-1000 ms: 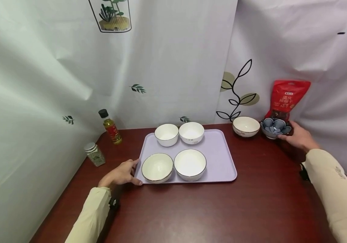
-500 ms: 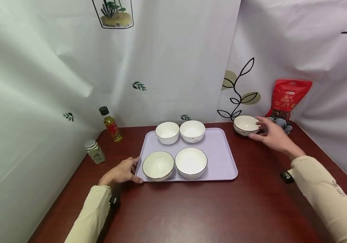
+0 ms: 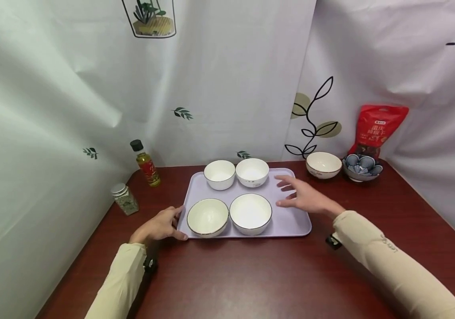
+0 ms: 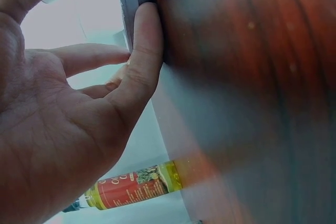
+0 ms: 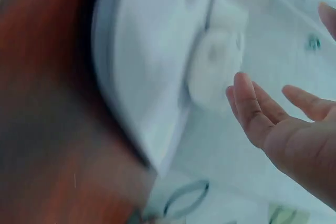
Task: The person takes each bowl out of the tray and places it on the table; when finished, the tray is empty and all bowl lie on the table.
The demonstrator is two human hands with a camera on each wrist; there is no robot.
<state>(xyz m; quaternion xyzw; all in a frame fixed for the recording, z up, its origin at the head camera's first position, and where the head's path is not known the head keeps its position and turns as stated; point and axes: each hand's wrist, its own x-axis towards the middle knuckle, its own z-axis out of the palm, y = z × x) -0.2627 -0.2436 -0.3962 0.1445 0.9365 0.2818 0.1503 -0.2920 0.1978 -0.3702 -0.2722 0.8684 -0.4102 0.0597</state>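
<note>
A lavender tray (image 3: 287,212) lies on the dark red table. Four-sided grouping on it: two white bowls at the back, a back-left bowl (image 3: 219,175) and a back-right bowl (image 3: 252,173), plus a front-left bowl (image 3: 207,217) and a front-right bowl (image 3: 250,214). My left hand (image 3: 160,226) touches the tray's left edge near its front corner; fingertips meet the rim (image 4: 129,3) in the left wrist view. My right hand (image 3: 307,197) hovers above the tray's right part, fingers spread and holding nothing, just right of the front-right bowl.
Back right, a patterned white bowl (image 3: 323,165) stands beside a blue-grey bowl (image 3: 360,175) of small blue pieces. Behind leans a red pouch (image 3: 378,128). An oil bottle (image 3: 148,166) and a spice jar (image 3: 125,200) stand left. Cloth walls (image 3: 235,79) bound the table.
My right hand has left the blue-grey bowl, passed the patterned bowl and come left over the tray without anything in it. The left hand and the bowls stay in place.
</note>
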